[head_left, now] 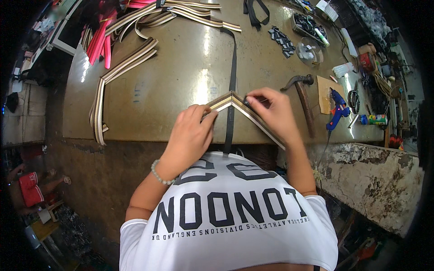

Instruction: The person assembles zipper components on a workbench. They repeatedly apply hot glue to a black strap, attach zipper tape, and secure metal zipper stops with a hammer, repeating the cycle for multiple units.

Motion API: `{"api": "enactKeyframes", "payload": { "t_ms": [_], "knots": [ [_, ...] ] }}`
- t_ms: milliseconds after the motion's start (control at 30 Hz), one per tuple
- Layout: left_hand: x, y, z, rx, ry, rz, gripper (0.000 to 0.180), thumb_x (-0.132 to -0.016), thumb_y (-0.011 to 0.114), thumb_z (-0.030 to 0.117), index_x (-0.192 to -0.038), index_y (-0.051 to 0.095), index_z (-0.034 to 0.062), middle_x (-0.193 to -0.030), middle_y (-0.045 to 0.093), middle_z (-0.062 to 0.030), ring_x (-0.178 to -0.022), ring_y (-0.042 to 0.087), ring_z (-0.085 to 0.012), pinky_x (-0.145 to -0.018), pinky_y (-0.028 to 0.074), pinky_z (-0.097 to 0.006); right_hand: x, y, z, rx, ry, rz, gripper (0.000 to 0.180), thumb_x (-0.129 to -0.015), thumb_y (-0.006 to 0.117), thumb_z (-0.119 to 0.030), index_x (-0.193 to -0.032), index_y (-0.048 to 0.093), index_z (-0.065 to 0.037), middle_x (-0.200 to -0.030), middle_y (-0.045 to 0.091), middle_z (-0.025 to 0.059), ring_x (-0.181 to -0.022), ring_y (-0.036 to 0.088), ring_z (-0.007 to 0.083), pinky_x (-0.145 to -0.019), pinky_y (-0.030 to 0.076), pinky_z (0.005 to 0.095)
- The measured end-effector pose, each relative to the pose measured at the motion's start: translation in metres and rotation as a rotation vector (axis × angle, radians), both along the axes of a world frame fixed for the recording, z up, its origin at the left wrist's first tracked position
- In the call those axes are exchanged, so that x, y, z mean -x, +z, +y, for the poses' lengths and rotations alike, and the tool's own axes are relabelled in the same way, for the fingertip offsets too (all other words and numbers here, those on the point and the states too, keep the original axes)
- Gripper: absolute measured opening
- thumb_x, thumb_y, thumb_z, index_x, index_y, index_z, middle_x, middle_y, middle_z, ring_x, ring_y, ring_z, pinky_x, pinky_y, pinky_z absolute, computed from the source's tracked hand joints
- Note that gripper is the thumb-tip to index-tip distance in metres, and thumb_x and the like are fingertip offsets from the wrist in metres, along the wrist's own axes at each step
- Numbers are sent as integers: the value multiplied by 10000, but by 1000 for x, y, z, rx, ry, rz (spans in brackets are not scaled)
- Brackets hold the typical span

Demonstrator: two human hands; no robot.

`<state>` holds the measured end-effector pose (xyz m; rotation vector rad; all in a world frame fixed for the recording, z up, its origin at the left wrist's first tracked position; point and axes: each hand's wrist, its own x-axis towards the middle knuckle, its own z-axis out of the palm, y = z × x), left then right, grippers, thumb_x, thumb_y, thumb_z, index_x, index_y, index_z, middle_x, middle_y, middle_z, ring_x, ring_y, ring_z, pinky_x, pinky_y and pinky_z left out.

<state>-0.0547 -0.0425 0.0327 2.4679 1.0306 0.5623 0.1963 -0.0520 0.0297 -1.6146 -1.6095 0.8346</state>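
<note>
A brown, cream and black striped webbing strap (259, 122) lies at the table's near edge, bent to a peak in the middle. A narrow black strap (233, 67) runs from the far side toward me and crosses at that peak. My left hand (189, 128) is closed on the striped strap's left part, thumb and fingers near its edge. My right hand (275, 110) pinches a small black piece (246, 101) against or just over the strap's right part; the fingers partly hide it, and I cannot tell its kind.
More striped straps (98, 97) lie at the left and far left, beside pink strips (100, 43). To the right are a hammer (304, 101), a blue glue gun (337, 110) on cardboard (323, 92), small black buckles (282, 41), a clear bowl (312, 56) and a tray (300, 22).
</note>
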Motion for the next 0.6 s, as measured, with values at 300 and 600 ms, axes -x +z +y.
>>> {"api": "enactKeyframes", "payload": {
  "t_ms": [300,600],
  "knots": [
    [-11,-21,3,107,-37,-150,441,-792,641,0,-1228,576,1,-1239,531,-193,-1175,512,-370,-1015,418,-441,37,-33,-2,-186,-109,-89,125,-864,656,-69,-971,660,-6,-889,649,163,-816,635,338,-731,499,409],
    [-5,-8,-4,113,-184,-2,785,-678,801,111,-1398,489,122,-1416,426,-174,-1304,449,-376,-1071,406,-438,41,-34,4,-181,-153,-162,107,-867,673,-131,-925,674,-41,-895,635,130,-811,643,337,-715,504,418]
  ]
}}
